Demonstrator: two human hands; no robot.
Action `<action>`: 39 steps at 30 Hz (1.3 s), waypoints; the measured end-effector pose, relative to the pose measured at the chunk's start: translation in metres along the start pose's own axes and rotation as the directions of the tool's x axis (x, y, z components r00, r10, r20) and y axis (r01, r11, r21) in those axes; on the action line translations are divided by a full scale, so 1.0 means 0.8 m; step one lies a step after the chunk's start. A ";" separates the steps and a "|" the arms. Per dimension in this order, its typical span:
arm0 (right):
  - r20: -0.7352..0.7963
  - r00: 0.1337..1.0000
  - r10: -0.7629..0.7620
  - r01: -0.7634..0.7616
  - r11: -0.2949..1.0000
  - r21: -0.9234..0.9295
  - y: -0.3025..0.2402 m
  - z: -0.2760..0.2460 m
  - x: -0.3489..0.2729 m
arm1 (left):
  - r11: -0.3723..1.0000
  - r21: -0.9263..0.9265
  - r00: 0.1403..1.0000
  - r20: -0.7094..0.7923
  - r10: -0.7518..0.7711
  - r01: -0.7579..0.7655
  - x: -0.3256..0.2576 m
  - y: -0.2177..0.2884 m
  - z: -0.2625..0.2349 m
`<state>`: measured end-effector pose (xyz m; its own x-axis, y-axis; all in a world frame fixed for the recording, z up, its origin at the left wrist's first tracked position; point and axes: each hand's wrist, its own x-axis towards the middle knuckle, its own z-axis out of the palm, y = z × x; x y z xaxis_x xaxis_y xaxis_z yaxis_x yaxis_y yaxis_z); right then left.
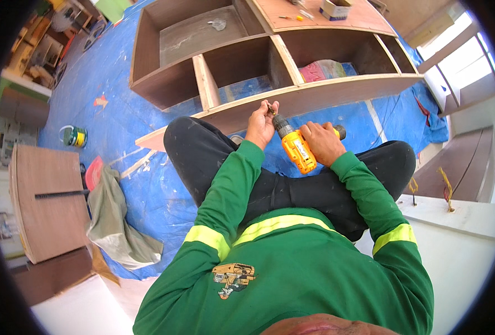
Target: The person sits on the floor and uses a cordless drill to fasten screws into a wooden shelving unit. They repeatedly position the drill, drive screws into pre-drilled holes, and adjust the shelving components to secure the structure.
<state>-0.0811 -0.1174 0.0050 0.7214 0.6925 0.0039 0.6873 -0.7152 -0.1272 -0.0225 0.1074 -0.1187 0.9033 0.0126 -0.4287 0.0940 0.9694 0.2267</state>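
Note:
A yellow and black cordless drill [299, 152] lies across the space above my lap, its chuck pointing up and left. My right hand [323, 144] is wrapped round the drill's body from the right. Close to the chuck, my left hand [261, 125] has its thumb and fingers pinched together around something small, dark and brassy at the drill's tip. Whether that is a bit or a screw I cannot tell. Just beyond both hands runs the near long board of a wooden cabinet frame [292, 92], divided into several compartments.
Blue sheeting [113, 72] covers the floor. A small green bucket [74, 137] stands at the left, with a wooden panel [52, 204] and a grey-green cloth [116, 218] nearer. On the frame's far panel sits a small box [335, 10]. Wires [447, 192] stick up at right.

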 end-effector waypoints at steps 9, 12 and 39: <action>-0.110 0.976 -0.189 0.181 0.980 -0.076 -0.047 0.022 0.044 | 0.910 0.227 0.938 0.120 0.326 -0.346 -0.049 0.074 -0.028; -0.141 0.963 -0.228 0.230 0.973 -0.005 -0.065 0.035 0.070 | 0.891 0.250 0.920 -0.004 0.392 -0.379 -0.069 0.104 -0.029; 0.144 0.970 -0.197 0.161 0.960 0.230 -0.148 0.085 0.095 | 0.946 0.252 0.949 -0.187 0.252 -0.202 -0.100 0.142 -0.109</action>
<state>-0.1139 0.0264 -0.0467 0.5522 0.8259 -0.1139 0.7559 -0.5536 -0.3494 -0.1210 0.2377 -0.1348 0.8033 0.3025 -0.5130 0.0117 0.8532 0.5214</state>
